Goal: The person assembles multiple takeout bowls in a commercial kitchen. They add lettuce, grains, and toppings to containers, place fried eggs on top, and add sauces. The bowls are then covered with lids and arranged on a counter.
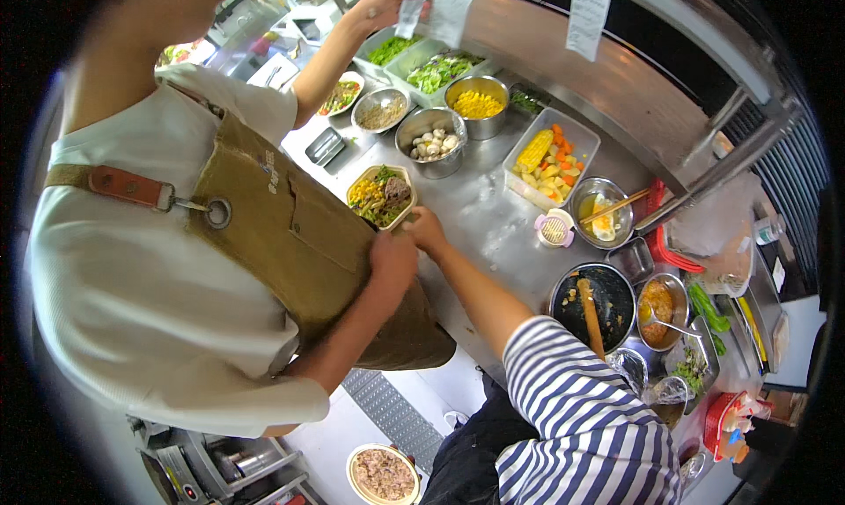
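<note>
My right hand [426, 229], at the end of the striped sleeve, is closed at the near rim of a paper takeaway bowl [412, 207] at the counter's edge. The bowl contains corn, greens and a brown mound. Right beside my fingers is a co-worker's hand [393, 257], also against the bowl. Low in the view, a round bowl of brownish rice [384, 474] hangs above the floor. Only a dark bit of my left hand [412, 460] shows at its right rim, gripping it; the rest is hidden.
The co-worker in a brown apron [282, 232] fills the left, other hand raised to paper slips [453, 7]. Along the steel counter [480, 232] stand a pot of eggs [436, 144], a pot of corn [478, 104], a vegetable tub [550, 162] and a black pan [572, 316].
</note>
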Available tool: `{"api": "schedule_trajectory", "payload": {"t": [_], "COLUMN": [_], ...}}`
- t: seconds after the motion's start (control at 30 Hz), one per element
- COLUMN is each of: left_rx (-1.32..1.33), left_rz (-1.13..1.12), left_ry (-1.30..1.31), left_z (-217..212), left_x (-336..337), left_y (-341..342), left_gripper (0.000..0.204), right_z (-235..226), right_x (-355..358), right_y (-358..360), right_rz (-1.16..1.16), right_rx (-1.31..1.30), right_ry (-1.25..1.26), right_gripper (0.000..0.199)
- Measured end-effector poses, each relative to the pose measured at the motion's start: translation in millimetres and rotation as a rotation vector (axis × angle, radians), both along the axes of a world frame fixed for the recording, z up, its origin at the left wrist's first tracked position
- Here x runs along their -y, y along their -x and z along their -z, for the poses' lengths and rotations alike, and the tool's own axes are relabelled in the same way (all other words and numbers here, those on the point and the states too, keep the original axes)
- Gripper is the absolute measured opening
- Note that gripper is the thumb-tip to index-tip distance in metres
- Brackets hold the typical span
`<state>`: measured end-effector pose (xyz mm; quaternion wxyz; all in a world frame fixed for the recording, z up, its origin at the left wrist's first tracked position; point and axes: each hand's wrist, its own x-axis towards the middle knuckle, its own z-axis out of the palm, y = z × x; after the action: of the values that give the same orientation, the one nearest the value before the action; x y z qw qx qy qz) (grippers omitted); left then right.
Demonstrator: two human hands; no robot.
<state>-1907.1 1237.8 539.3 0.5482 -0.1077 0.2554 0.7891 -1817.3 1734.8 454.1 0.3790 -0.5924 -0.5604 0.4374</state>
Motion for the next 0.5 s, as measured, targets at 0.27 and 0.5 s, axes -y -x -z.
{"api": "schedule_trajectory", "payload": {"t": [0.27, 0.5], "left_rx": [0.147, 0.264], "left_rz": [0.264, 0.862], "left_ry": [-0.162, -0.097], "left_z": [26, 34], "left_x": [-11, -55], "left_y": [3, 1], "left_gripper": [0.064, 0.061], "right_z": [-29, -35], "right_x": [196, 388], "right_y": [-91, -135], "right_rz": [0.284, 0.181], "right_rx": [-0.417, -0.174], "right_ry": [0.083, 0.023], "right_gripper": [0.032, 0.026]}}
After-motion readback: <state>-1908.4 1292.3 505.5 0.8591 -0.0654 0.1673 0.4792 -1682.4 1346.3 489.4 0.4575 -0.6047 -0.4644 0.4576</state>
